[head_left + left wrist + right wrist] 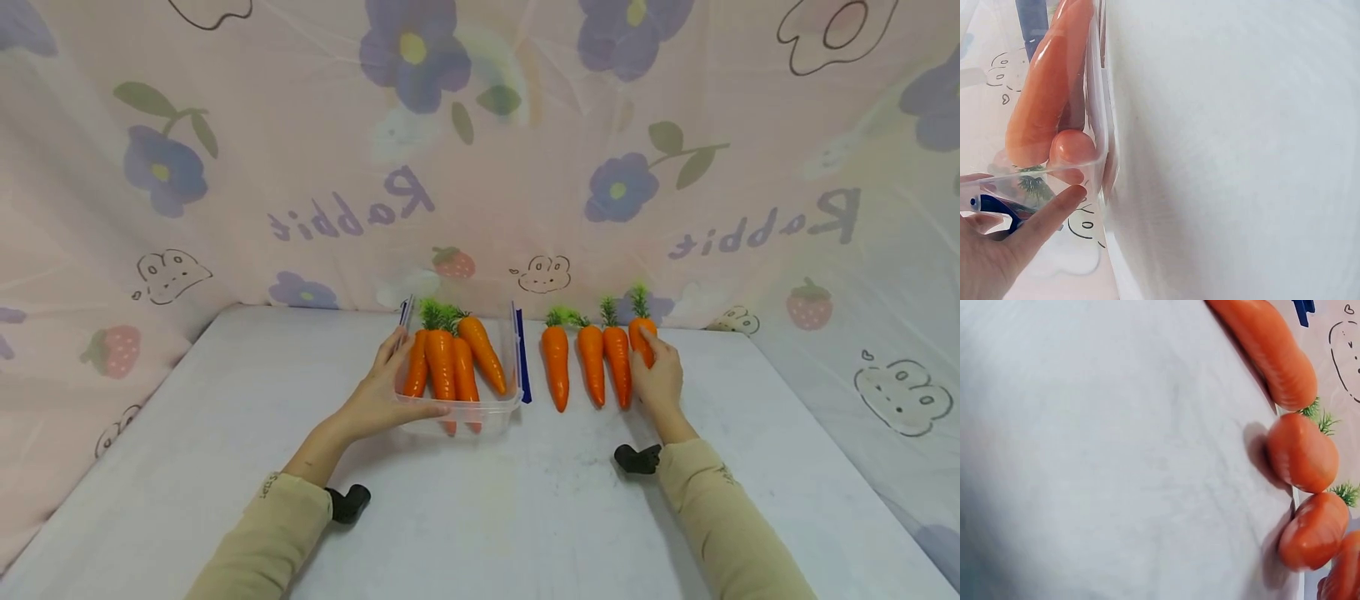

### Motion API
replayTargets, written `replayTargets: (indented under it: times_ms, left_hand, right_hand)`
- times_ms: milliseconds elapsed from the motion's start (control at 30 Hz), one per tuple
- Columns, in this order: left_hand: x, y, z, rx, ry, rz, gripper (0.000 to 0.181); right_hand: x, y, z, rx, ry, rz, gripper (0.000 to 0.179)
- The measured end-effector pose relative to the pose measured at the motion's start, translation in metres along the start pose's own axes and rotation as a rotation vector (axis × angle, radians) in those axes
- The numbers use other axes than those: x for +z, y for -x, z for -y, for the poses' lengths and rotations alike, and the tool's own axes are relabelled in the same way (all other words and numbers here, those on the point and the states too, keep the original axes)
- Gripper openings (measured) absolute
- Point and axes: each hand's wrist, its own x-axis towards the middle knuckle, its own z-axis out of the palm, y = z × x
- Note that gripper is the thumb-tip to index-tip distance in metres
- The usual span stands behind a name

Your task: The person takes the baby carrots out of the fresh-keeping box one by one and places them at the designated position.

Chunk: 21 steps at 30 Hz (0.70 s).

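My left hand holds a clear plastic box at its left side, with the thumb along the front wall. Several orange carrots with green tops lie inside the box. To its right, three carrots lie side by side on the table: a left one, a middle one and a right one. At the right end of this row, my right hand grips another carrot, its green top pointing away from me. The right wrist view shows that carrot only partly, at the lower right edge.
Blue clips run along the box's right side; another blue clip is beside the left fingers. The white table meets a printed cloth at the back. Black wrist-worn pieces stick out near both sleeves.
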Motion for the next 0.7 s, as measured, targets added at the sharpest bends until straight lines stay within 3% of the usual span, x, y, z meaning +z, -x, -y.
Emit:
replayTargets:
  times_ms: [400,700]
  left_hand:
    - [0.001,0.0,0.001,0.004,-0.007,0.0,0.117]
    - [0.0,-0.001,0.001,-0.002,-0.017,0.002,0.119]
  right_hand:
    - [-0.002,-0.003,-0.008,0.077,0.084,0.149,0.052]
    - [0.003,-0.004,0.005,0.033,0.054,0.099,0.052]
